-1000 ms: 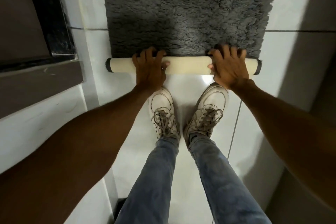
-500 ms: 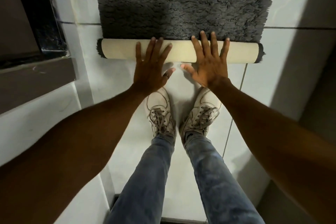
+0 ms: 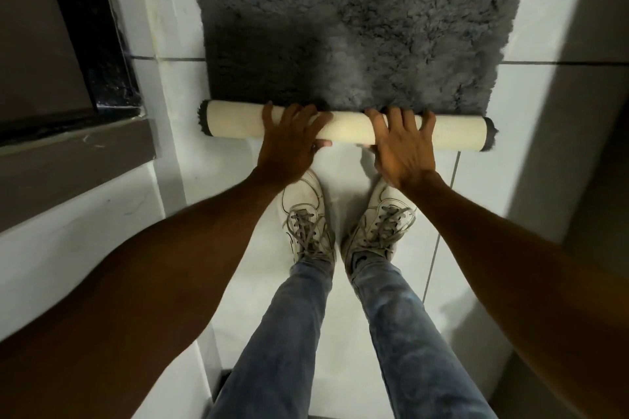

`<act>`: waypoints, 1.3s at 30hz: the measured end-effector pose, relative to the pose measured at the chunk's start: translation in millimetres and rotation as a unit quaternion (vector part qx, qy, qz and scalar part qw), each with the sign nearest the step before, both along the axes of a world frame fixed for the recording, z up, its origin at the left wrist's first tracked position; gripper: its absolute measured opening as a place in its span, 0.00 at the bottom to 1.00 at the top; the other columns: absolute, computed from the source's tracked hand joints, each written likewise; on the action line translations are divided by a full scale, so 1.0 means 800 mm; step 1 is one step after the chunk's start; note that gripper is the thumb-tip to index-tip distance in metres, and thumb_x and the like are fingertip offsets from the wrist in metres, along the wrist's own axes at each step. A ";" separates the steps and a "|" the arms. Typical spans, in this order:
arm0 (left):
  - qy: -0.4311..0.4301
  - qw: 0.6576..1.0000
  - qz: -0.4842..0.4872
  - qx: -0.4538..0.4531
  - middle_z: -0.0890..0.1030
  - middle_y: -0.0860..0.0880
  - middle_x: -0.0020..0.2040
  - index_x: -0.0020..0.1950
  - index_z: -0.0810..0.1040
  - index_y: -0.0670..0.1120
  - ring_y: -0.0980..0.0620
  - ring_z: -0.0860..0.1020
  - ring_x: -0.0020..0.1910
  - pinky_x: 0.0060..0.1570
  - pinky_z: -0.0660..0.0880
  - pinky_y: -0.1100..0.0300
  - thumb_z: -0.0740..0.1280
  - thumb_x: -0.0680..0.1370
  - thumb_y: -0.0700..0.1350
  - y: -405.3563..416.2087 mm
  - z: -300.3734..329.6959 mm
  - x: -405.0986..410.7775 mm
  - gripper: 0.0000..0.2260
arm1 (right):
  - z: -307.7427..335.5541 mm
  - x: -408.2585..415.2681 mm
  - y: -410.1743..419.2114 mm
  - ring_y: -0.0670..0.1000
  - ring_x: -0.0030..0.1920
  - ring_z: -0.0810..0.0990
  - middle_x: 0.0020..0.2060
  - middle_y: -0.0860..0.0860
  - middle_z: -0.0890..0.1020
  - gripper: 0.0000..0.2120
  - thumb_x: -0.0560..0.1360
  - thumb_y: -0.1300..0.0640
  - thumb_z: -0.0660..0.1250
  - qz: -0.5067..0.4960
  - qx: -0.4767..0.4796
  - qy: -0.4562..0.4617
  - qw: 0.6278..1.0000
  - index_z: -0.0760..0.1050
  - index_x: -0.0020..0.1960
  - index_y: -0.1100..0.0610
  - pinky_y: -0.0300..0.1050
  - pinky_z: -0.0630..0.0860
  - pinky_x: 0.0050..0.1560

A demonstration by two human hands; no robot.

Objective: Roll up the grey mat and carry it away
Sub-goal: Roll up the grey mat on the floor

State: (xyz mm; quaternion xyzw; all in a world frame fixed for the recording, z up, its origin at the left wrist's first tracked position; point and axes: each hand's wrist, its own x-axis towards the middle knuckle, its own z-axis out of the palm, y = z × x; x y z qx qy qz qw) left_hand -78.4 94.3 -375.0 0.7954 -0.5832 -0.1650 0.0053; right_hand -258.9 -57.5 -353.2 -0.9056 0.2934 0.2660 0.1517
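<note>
A shaggy grey mat [image 3: 367, 17] lies flat on the white tiled floor ahead of me. Its near end is rolled into a tube [image 3: 235, 122] whose cream backing faces out. My left hand [image 3: 289, 143] rests on top of the roll left of its middle, fingers spread over it. My right hand [image 3: 403, 143] lies on the roll right of its middle, fingers curled over its far side. Both thumbs sit against the near side of the roll.
My two white sneakers [image 3: 306, 214] stand on the tiles just behind the roll. A dark step or threshold with a black strip [image 3: 92, 44] runs along the left. A wall [image 3: 578, 112] closes the right side, leaving a narrow passage.
Both hands went from gripping the roll to flat palms pushing it forward, then curled over it again. The roll has grown thicker and sits farther up the mat.
</note>
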 end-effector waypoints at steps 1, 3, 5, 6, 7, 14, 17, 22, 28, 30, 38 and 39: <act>0.018 1.000 -0.003 0.024 0.79 0.47 0.63 0.69 0.71 0.53 0.42 0.76 0.63 0.67 0.65 0.30 0.68 0.78 0.56 0.007 0.005 -0.010 0.21 | 0.004 -0.010 0.008 0.61 0.61 0.74 0.61 0.58 0.75 0.31 0.72 0.41 0.60 0.002 0.025 0.016 1.000 0.65 0.71 0.52 0.68 0.65 0.65; 0.046 0.997 -0.009 0.068 0.79 0.48 0.63 0.70 0.72 0.53 0.43 0.75 0.64 0.68 0.65 0.32 0.69 0.77 0.56 0.019 0.014 -0.027 0.22 | 0.007 -0.020 0.014 0.61 0.62 0.73 0.61 0.58 0.75 0.31 0.72 0.39 0.60 -0.003 0.083 0.047 0.995 0.66 0.70 0.52 0.68 0.65 0.64; 0.065 0.994 -0.010 0.091 0.79 0.48 0.63 0.71 0.72 0.54 0.42 0.75 0.64 0.68 0.65 0.36 0.66 0.79 0.57 0.019 0.017 -0.026 0.21 | 0.008 -0.021 0.012 0.62 0.63 0.72 0.62 0.58 0.74 0.32 0.71 0.38 0.61 -0.028 0.117 0.063 0.991 0.65 0.71 0.52 0.68 0.64 0.64; 0.076 0.992 -0.016 0.098 0.79 0.47 0.64 0.71 0.72 0.54 0.42 0.75 0.64 0.67 0.66 0.38 0.64 0.79 0.58 0.012 0.016 -0.018 0.21 | 0.008 -0.022 0.012 0.62 0.63 0.71 0.62 0.59 0.73 0.33 0.70 0.38 0.62 -0.040 0.099 0.053 0.993 0.64 0.72 0.52 0.67 0.65 0.65; 0.086 0.990 -0.033 0.104 0.78 0.46 0.65 0.72 0.71 0.53 0.41 0.75 0.64 0.66 0.67 0.40 0.62 0.80 0.59 0.004 0.014 -0.008 0.22 | 0.010 -0.024 0.015 0.63 0.64 0.71 0.63 0.60 0.73 0.34 0.71 0.40 0.62 -0.056 0.060 0.027 0.996 0.63 0.73 0.52 0.67 0.65 0.65; -0.011 0.999 -0.034 0.025 0.77 0.41 0.65 0.70 0.74 0.48 0.40 0.75 0.62 0.64 0.68 0.43 0.55 0.80 0.65 -0.035 0.022 0.030 0.28 | 0.013 -0.033 0.046 0.62 0.81 0.45 0.81 0.59 0.49 0.37 0.79 0.35 0.48 -0.012 -0.008 -0.040 0.999 0.47 0.81 0.53 0.71 0.45 0.76; -0.028 0.999 0.020 0.000 0.76 0.40 0.69 0.73 0.72 0.48 0.38 0.73 0.68 0.68 0.65 0.37 0.60 0.81 0.59 -0.015 0.029 -0.007 0.24 | -0.007 -0.012 0.018 0.62 0.81 0.45 0.81 0.59 0.49 0.44 0.74 0.30 0.54 -0.010 -0.021 -0.025 0.999 0.45 0.81 0.51 0.73 0.47 0.75; -0.037 0.993 0.017 0.112 0.54 0.41 0.82 0.83 0.51 0.50 0.35 0.51 0.81 0.73 0.48 0.24 0.60 0.78 0.65 -0.022 0.017 -0.021 0.38 | -0.017 0.014 -0.011 0.65 0.79 0.51 0.80 0.60 0.55 0.45 0.70 0.39 0.68 -0.048 -0.046 -0.014 0.998 0.51 0.80 0.48 0.77 0.48 0.73; -0.052 0.990 0.011 0.127 0.67 0.40 0.77 0.81 0.57 0.51 0.34 0.62 0.77 0.69 0.52 0.20 0.65 0.79 0.58 -0.048 0.011 -0.005 0.34 | -0.016 0.011 -0.021 0.63 0.73 0.66 0.71 0.57 0.70 0.35 0.72 0.48 0.68 -0.047 -0.072 -0.045 0.995 0.59 0.76 0.48 0.74 0.55 0.72; -0.055 0.991 0.007 0.125 0.69 0.41 0.75 0.80 0.59 0.51 0.35 0.65 0.75 0.70 0.52 0.21 0.64 0.79 0.59 -0.046 0.015 -0.006 0.33 | -0.009 0.012 -0.023 0.62 0.70 0.68 0.69 0.55 0.73 0.35 0.70 0.48 0.69 -0.060 -0.062 -0.058 0.995 0.62 0.74 0.48 0.72 0.57 0.72; 0.045 0.980 -0.060 0.185 0.72 0.42 0.71 0.77 0.62 0.53 0.37 0.71 0.69 0.69 0.65 0.34 0.62 0.77 0.67 -0.049 0.039 -0.004 0.33 | 0.020 -0.011 -0.040 0.65 0.68 0.69 0.68 0.56 0.74 0.35 0.67 0.42 0.70 -0.040 0.099 0.044 0.993 0.65 0.71 0.48 0.72 0.59 0.69; 0.057 0.977 -0.065 0.196 0.72 0.41 0.71 0.77 0.62 0.53 0.36 0.71 0.68 0.69 0.66 0.35 0.61 0.77 0.67 -0.059 0.038 0.004 0.33 | 0.021 -0.010 -0.044 0.65 0.69 0.68 0.68 0.57 0.73 0.37 0.66 0.42 0.70 -0.045 0.090 0.038 0.994 0.64 0.72 0.48 0.74 0.58 0.70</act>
